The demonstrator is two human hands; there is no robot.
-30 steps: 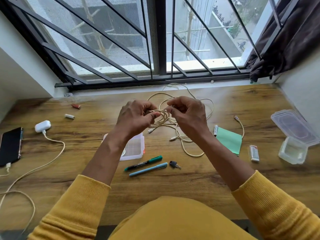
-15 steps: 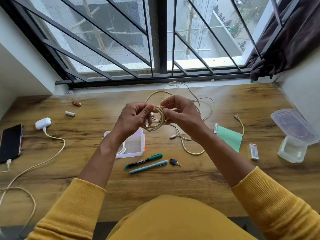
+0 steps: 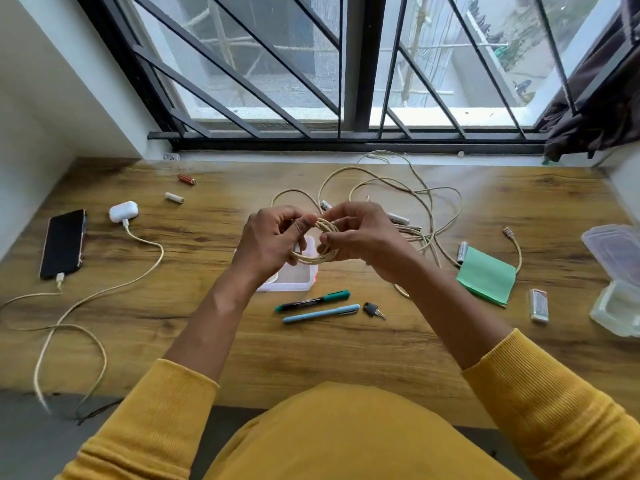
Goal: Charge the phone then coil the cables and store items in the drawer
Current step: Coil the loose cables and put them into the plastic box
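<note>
Above the desk's point(image 3: 346, 344) centre, a small coiled cable point(image 3: 317, 258) is pinched between both hands: left hand point(image 3: 268, 242) grips its nine o'clock side, right hand point(image 3: 363, 237) its three o'clock side. Loose cables point(image 3: 398, 185) sprawl at twelve o'clock; the plugged-in phone point(image 3: 63, 242) lies far at nine o'clock.

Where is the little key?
In the head view, the key lies flat on the wooden desk, right of centre, just off the right end of the blue pen and below the person's right hand.
</note>
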